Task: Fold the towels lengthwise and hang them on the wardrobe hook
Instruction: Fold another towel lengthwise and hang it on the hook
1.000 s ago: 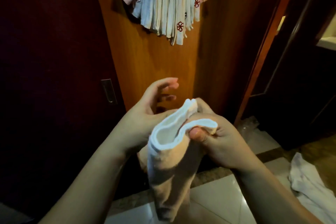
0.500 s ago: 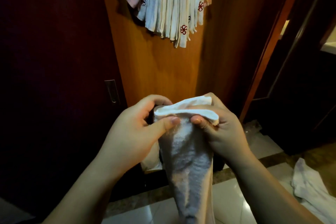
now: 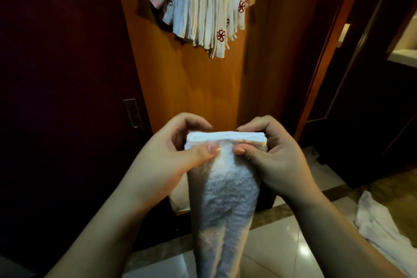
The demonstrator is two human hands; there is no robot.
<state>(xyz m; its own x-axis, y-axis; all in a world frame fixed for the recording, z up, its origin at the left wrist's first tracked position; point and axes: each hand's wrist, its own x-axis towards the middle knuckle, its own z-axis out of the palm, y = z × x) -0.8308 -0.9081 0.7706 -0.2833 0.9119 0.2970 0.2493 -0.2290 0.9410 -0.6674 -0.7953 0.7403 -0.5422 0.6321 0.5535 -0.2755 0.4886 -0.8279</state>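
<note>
Two hands, left hand [image 3: 167, 160] and right hand [image 3: 277, 160], pinching one folded towel [image 3: 225, 198] by its top edge, one bunch of hung towels [image 3: 203, 4] above, one loose towel [image 3: 381, 221] on the floor [image 3: 277, 255]

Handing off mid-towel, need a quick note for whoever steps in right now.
Left hand and right hand: both pinch the top edge of the folded white towel, thumbs in front, fingers behind; the rest hangs down.
Hung towels: a bunch already on the orange wardrobe panel; the hook itself is hidden.
Loose towel: crumpled on the floor, right.
Done: this towel looks folded lengthwise.
Left: hang it with the bunch, then fold and hang the floor one.
</note>
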